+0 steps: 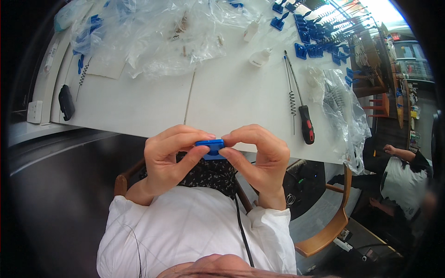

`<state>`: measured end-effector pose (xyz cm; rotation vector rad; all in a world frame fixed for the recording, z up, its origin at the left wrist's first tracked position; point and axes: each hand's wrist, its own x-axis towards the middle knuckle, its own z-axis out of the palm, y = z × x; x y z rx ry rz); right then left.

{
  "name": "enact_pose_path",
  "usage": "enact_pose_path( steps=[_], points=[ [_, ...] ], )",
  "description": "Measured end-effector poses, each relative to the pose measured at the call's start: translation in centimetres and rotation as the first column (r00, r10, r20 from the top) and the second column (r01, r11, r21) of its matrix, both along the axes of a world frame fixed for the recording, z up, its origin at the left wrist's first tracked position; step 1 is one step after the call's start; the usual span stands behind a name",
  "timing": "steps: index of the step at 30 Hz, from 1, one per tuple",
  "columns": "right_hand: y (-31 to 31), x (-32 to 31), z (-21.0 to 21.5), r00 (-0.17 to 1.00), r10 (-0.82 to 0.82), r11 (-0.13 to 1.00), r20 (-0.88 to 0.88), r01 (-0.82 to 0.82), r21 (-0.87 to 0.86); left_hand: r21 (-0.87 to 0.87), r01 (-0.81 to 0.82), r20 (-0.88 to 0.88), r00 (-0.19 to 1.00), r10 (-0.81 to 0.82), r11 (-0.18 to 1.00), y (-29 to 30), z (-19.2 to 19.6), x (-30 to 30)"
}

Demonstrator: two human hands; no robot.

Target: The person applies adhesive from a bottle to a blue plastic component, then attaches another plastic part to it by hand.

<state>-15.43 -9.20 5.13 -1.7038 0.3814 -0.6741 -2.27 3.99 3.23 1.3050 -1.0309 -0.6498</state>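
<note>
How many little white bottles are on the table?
2. One white bottle stands left of the screwdriver's tip; the other bottle lies farther back, by the plastic bags, which may hide more.

On the white worktable (139, 109) a screwdriver (303, 116) with a black-and-red handle lies beside a thin coiled spring wire (292, 99). Two small white bottles (259, 58) sit further up, near a scatter of blue plastic parts (320, 48). Crumpled clear plastic bags (153, 41) cover the far left, another bag (345, 111) drapes over the right edge, and a black device (66, 102) rests at the left
</note>
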Motion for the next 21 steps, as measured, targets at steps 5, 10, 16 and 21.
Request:
enact_pose_path(
  steps=[5,10,16,21],
  points=[
    [0.6,0.1,-0.6,0.999,-0.014,0.999,0.052,0.017,-0.052,-0.072,-0.177,-0.198,0.967,0.16,0.982,0.3,-1.0,-0.7],
    [0.7,-0.2,-0.8,0.998,-0.004,0.998,0.064,0.008,-0.067,-0.132,-0.166,-0.137,0.979,0.148,0.977,0.5,-1.2,-1.2],
    [0.6,-0.4,-0.9,0.998,0.004,0.999,0.061,-0.001,-0.045,-0.142,-0.183,-0.094,0.981,0.171,0.973,0.6,-1.8,-1.6],
    [0.5,-0.4,-0.8,0.999,0.021,0.999,0.043,-0.019,-0.046,-0.145,-0.195,-0.156,0.973,0.172,0.97,0.4,-2.0,-1.6]
  ],
)
